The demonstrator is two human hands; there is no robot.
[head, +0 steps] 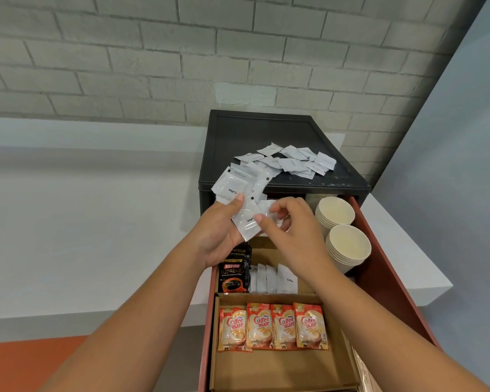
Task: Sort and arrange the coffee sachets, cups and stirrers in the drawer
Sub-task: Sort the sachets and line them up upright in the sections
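Front box (266, 372) of drawer (388, 267): four Coffee mate packs (272, 326) in row, names facing up, easy to read. Next box back: black Kopiko packs (234, 274) at left, standing white packs (277, 278) just beside. Above these, left hand (221, 230) grips bunch of white packs (232, 185), thumb on top to keep them together. Right hand (289, 224) pinches one pack (249, 222) in bunch, likely to line it up. Two cup stacks (347, 244) along drawer's right side. Farthest: loose white packs (292, 162) piled on black cabinet top (252, 131), likely waiting for sorting.
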